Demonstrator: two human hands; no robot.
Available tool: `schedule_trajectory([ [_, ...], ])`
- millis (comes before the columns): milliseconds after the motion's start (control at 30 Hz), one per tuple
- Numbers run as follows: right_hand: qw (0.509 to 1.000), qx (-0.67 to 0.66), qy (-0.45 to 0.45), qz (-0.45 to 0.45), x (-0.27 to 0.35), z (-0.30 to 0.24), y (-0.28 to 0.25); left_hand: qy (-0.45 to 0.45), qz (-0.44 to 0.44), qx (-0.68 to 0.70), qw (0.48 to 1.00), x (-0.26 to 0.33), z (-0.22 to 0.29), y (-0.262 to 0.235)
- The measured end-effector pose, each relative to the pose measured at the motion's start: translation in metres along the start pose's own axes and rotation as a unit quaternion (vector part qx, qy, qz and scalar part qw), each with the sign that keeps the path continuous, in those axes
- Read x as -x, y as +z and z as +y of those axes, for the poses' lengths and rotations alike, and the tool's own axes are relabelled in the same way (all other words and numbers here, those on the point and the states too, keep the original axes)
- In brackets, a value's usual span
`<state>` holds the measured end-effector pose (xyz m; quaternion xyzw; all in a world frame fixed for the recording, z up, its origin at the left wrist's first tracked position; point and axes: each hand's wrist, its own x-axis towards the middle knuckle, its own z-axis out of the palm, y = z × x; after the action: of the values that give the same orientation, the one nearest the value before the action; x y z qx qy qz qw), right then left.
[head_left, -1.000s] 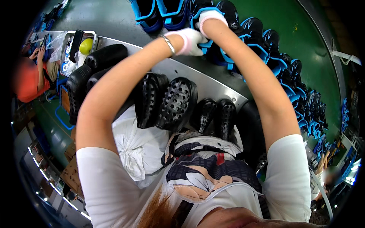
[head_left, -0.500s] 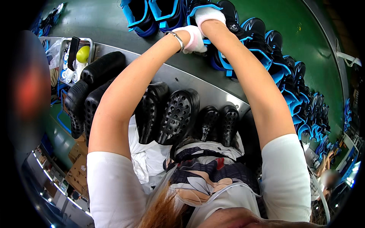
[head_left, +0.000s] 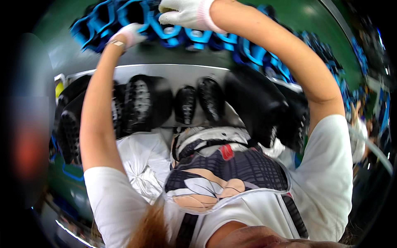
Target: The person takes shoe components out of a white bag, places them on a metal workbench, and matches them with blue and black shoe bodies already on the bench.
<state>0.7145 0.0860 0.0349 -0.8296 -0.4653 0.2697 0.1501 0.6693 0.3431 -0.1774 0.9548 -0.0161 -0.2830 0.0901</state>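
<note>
My left hand [head_left: 131, 35], in a white glove with a pink cuff, is by the blue collar of a black shoe [head_left: 133, 15]. Its fingertips blur against the shoe, so I cannot tell whether it grips. Farther right and higher, my right hand [head_left: 184, 13], gloved alike, reaches over the row of black-and-blue shoes. The fingers are spread with a gap between thumb and the others, and nothing shows in them. Below it are blue-rimmed shoes [head_left: 197, 39] standing side by side on the green surface [head_left: 60, 45].
A metal ledge [head_left: 182, 71] runs between me and the shoes. Along it are black perforated foot-shaped blocks [head_left: 142, 99] and a large smooth black one [head_left: 256, 97]. White plastic bags [head_left: 142, 157] lie nearer. More shoes [head_left: 318, 51] continue to the right. Another person [head_left: 359, 136] is at far right.
My hands have come apart and both moved left along the shoe row, the left one farther. The whole view has turned and shifted.
</note>
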Motion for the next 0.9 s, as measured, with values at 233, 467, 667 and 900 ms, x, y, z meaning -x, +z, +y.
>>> schedule_trajectory([
  [233, 0.977, -0.014, 0.120, 0.178, 0.209, 0.046, 0.000, 0.046, 0.183, -0.029, 0.982, 0.075, 0.039, -0.048],
  [467, 0.905, -0.206, 0.249, 0.278, 0.363, 0.033, 0.083, 0.189, 0.229, 0.243, 0.924, 0.153, 0.196, -0.024],
  [667, 0.964, -0.028, 0.136, 0.229, 0.338, 0.023, 0.123, 0.141, 0.139, 0.309, 0.930, 0.173, 0.228, 0.024],
  [900, 0.969, 0.027, 0.086, 0.228, 0.313, 0.030, 0.133, 0.128, 0.163, 0.285, 0.936, 0.184, 0.233, 0.040],
])
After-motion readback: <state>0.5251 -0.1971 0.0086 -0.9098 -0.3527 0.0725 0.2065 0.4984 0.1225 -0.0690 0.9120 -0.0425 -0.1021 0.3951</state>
